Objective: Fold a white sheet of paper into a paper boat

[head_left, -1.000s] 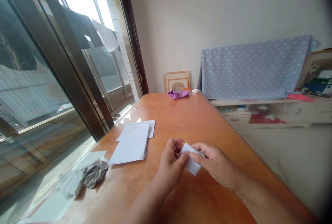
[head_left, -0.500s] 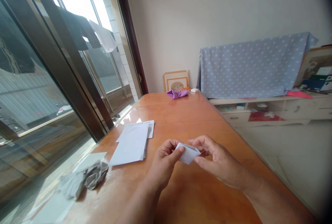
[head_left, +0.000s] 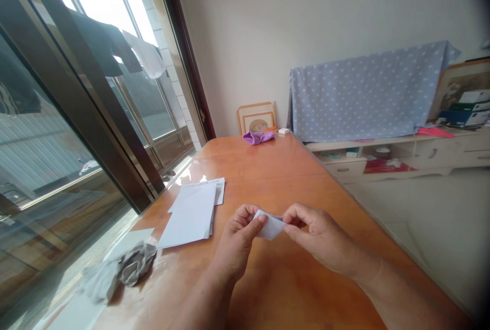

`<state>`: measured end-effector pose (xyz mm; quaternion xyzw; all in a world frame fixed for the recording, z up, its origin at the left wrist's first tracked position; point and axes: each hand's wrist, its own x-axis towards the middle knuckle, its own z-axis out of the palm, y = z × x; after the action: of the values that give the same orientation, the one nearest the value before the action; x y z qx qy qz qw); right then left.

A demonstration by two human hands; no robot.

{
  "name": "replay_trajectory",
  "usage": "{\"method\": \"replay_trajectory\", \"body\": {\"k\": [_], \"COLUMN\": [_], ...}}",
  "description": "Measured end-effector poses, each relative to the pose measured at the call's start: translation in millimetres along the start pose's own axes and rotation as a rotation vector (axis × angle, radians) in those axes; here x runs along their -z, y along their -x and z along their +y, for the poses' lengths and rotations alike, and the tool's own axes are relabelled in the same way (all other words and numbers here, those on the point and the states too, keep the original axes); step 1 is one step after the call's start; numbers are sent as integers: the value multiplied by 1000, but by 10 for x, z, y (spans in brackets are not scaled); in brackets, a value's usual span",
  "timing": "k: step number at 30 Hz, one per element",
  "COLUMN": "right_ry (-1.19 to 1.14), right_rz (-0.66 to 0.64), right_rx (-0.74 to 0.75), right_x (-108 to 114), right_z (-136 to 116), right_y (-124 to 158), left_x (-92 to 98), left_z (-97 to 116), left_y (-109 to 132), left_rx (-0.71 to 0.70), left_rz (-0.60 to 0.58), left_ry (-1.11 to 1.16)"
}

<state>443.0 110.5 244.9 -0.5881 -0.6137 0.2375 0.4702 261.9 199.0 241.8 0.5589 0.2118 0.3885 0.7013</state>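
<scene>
Paper, white and folded small (head_left: 271, 229), is held up over the near part of the glossy orange-brown wooden desk (head_left: 268, 167), spanning the gap between two bare hands. The left hand (head_left: 241, 235) grasps its left end, thumb flat on the near face and fingers curled behind; the right hand (head_left: 319, 230) has its grip pinched on the right corner, thumb below and fingertips above. The upper edge shows a slight opening between layers.

Left of the hands lie overlapping flat white paper sheets (head_left: 189, 220), the farther ones bearing a line of dark marks along the top. Nearer, at the desk's left side, is a crumpled grey cloth bundle (head_left: 136, 263). A bunched purple cloth (head_left: 259, 138) lies at the far end, near a small white box (head_left: 284, 131).
</scene>
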Motion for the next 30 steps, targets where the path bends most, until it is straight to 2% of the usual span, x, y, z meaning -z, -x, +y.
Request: {"method": "replay_trajectory", "body": {"k": [4,7,10,17,23,30], "right_ry": [-123,-235,-190,-191,-271,-450], "right_rz": [0,-76,-132,-149,-203,-380], "right_rx": [-47,-101,-106,-120,-121,-166], "right_x": [9,13,18,29,52,16], "right_z": [-1,11,16,-20,-22,-4], "right_y": [-3,-19,-37,-37,-38,-28], "left_x": [2,-1,-11,-14,22,52], "left_z": [-4,-10,-9,7,-52,-106], "left_y": [-3,-3,-5,3,-8,-40], "left_rx": [18,19,16,86,94,124], "left_rz": [23,28,12,-21,36,73], "left_ry": [26,42,58,21,23,168]}}
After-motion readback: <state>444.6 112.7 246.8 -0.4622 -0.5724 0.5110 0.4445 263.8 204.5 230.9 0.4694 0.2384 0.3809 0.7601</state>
